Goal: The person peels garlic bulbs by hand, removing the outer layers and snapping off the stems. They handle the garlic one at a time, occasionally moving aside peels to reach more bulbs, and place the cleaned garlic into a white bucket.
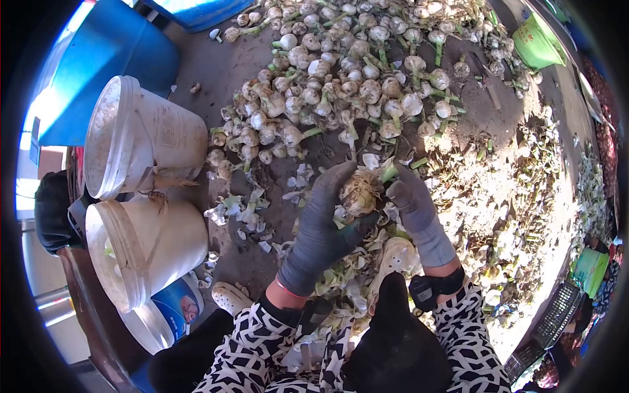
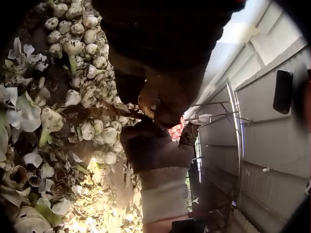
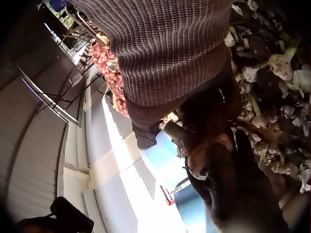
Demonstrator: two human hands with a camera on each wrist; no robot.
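A garlic bulb (image 1: 360, 194) with dry, dirty outer skin and a short green stem is held between both gloved hands. My left hand (image 1: 325, 219) grips it from the left, fingers over its far side and thumb below. On the other side, my right hand (image 1: 419, 208) has its curled fingers and thumb at the stem end, pinching there. In the right wrist view, the cut stem stub (image 3: 175, 130) sticks out beside the right thumb, and the bulb (image 3: 198, 162) lies against the dark left glove (image 3: 238, 189). The left wrist view shows the held bulb in deep shadow.
A large heap of garlic bulbs (image 1: 327, 85) spreads ahead. Peeled skins (image 1: 511, 223) cover the ground at right and underfoot. Two white buckets (image 1: 164, 137) lean at left, near a blue tub (image 1: 111, 72). A green bag (image 1: 538, 42) lies far right, with a black crate (image 1: 560, 314) nearer.
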